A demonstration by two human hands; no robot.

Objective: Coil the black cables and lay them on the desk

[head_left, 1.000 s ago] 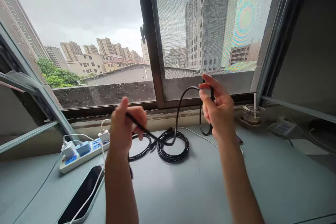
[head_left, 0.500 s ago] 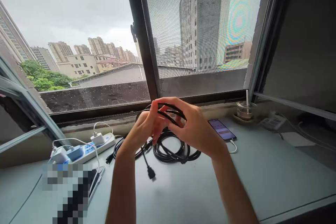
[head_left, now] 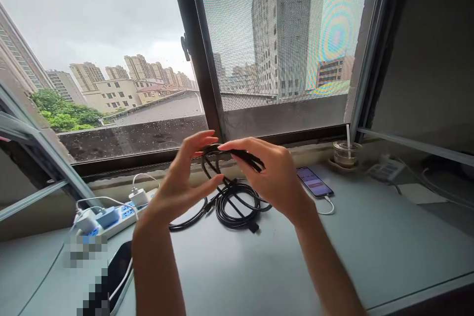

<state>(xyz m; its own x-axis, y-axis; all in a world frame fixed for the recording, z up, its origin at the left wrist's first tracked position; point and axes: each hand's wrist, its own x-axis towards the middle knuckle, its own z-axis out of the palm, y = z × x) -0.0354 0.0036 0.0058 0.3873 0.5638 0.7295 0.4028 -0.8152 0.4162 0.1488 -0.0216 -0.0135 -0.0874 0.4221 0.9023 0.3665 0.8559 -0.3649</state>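
Observation:
My right hand [head_left: 279,177] is closed on a gathered black cable [head_left: 209,162], pinching its loops between thumb and fingers above the table. To its left, my left hand [head_left: 174,185] is open, thumb and fingers spread around the left side of the loops. A dark connector plug [head_left: 254,227] hangs in front of a second coiled black cable [head_left: 231,223], which lies on the table under my hands. Another stretch of black cable [head_left: 188,224] runs along the table beside that coil, partly hidden by my left hand.
A white power strip [head_left: 120,222] with plugged-in chargers stands at the left. A dark device [head_left: 120,256] lies near it, partly pixelated. Right of my hands are a phone [head_left: 314,181] on a white charging cord and a lidded cup with a straw [head_left: 345,154]. A window runs behind the table.
My left hand has let go of the cable, opened and moved left. My right hand keeps its hold. The hanging plug has swung to the right.

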